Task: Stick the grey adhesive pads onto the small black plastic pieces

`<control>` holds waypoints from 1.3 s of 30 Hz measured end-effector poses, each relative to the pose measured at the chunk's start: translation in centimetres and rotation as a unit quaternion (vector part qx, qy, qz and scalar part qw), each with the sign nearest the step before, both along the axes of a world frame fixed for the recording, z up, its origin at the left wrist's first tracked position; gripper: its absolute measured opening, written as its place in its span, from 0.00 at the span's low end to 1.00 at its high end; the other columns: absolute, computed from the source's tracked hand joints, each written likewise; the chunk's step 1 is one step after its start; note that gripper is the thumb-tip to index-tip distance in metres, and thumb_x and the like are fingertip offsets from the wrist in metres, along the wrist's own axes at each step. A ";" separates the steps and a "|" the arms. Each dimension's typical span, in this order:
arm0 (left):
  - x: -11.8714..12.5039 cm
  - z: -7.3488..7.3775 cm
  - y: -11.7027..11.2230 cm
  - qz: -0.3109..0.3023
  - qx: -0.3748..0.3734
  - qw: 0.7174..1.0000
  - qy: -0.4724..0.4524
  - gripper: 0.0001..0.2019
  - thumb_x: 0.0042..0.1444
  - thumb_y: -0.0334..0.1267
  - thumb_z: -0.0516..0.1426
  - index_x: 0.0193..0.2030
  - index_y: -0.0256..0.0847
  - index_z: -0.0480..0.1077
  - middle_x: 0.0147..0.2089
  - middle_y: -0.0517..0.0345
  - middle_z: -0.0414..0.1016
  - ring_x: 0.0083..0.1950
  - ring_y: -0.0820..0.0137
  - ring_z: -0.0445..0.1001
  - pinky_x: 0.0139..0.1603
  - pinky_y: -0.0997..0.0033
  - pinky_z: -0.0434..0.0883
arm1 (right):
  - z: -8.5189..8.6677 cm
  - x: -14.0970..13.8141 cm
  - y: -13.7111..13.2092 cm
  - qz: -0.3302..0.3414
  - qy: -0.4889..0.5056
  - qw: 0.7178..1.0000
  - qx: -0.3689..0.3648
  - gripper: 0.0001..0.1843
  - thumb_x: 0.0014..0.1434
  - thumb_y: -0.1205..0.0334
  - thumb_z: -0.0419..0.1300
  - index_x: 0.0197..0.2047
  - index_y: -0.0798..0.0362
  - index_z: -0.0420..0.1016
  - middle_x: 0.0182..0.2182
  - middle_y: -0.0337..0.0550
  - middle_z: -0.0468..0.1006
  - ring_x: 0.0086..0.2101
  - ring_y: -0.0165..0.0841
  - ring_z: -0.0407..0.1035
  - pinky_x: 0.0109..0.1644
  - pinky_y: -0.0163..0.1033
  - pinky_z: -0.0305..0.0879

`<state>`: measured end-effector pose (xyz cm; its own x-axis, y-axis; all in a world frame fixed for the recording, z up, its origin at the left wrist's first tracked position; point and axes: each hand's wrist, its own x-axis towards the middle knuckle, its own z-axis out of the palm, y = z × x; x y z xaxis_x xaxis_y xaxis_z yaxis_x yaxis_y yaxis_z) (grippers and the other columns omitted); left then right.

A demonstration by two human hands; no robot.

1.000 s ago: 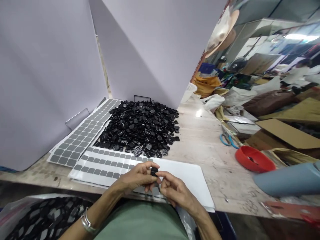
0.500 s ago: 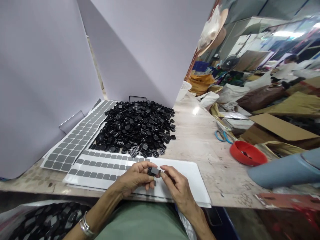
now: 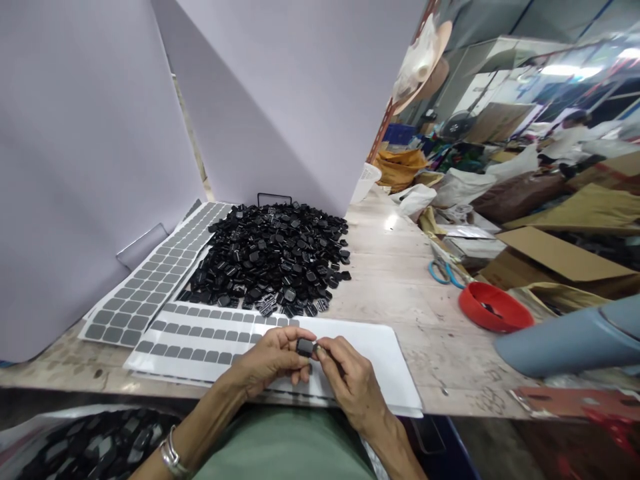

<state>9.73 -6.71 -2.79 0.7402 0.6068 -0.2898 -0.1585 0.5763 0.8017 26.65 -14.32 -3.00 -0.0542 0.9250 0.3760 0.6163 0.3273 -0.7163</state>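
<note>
Between the thumb and fingers of my left hand is a small black plastic piece with a grey rounded-square face upward. My right hand is closed, its thumb and forefinger pinching the right edge of the same piece. Both hands are over a white sticker sheet with rows of grey rounded-square stickers on its left part. Behind the hands lies a large heap of similar black pieces. To the left, another sheet of grey stickers lies at a slant.
Pale panels stand behind the heap. On the right of the table are blue-handled scissors, a red bowl and a blue-grey cylinder. A bag of black pieces sits below the front edge at left.
The grey face, tilted off to the right of the black piece before, now lies flat over it. My right fingertips have moved slightly left, against the piece's edge.
</note>
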 end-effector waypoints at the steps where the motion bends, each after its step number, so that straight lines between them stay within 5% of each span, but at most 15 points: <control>1: 0.0 -0.1 0.0 0.000 -0.001 1.000 -0.002 0.21 0.45 0.27 0.64 0.48 0.33 0.69 0.24 0.57 0.76 0.23 0.74 0.73 0.22 0.81 0.67 | 0.0 0.0 0.0 0.002 -0.001 1.000 -0.004 0.09 0.67 0.65 0.49 0.45 0.51 0.69 0.33 0.41 0.71 0.33 0.32 0.69 0.36 0.36 0.63; 17: -0.1 -0.7 0.0 -0.008 -0.002 1.000 0.019 0.24 0.43 0.25 0.63 0.50 0.32 0.70 0.23 0.55 0.76 0.21 0.75 0.71 0.22 0.80 0.66 | 0.3 0.1 0.1 0.002 -0.039 0.997 -0.061 0.12 0.68 0.62 0.47 0.44 0.52 0.72 0.33 0.43 0.72 0.34 0.33 0.69 0.36 0.36 0.63; 22: 0.2 -0.2 -0.2 0.008 -0.010 1.000 0.024 0.21 0.45 0.37 0.66 0.47 0.32 0.71 0.25 0.56 0.75 0.23 0.74 0.72 0.21 0.80 0.66 | 0.6 -0.1 0.0 -0.001 -0.064 0.997 -0.050 0.13 0.68 0.64 0.46 0.44 0.52 0.71 0.33 0.43 0.72 0.34 0.33 0.69 0.36 0.36 0.64; 28: 0.0 -0.4 0.4 0.056 0.071 0.993 0.077 0.20 0.48 0.46 0.65 0.42 0.32 0.71 0.20 0.59 0.72 0.18 0.76 0.67 0.16 0.81 0.59 | 0.5 -0.1 0.3 -0.014 -0.134 0.989 -0.056 0.14 0.68 0.64 0.44 0.43 0.52 0.71 0.33 0.43 0.72 0.32 0.33 0.69 0.35 0.36 0.63; 33: -2.0 0.9 2.4 0.171 0.156 0.964 0.131 0.15 0.52 0.43 0.61 0.43 0.34 0.70 0.35 0.52 0.77 0.21 0.79 0.69 0.16 0.82 0.60 | 0.3 2.4 0.0 -0.105 -0.187 0.973 -0.087 0.13 0.66 0.65 0.45 0.43 0.51 0.70 0.36 0.43 0.75 0.35 0.36 0.72 0.37 0.38 0.63; 39: -0.5 -0.3 1.6 0.079 0.134 0.977 0.149 0.15 0.51 0.43 0.60 0.41 0.35 0.69 0.34 0.54 0.76 0.20 0.79 0.68 0.15 0.82 0.60 | 0.7 1.2 -1.2 -0.057 -0.322 0.931 -0.159 0.08 0.63 0.70 0.48 0.36 0.51 0.66 0.30 0.39 0.74 0.27 0.34 0.70 0.29 0.39 0.51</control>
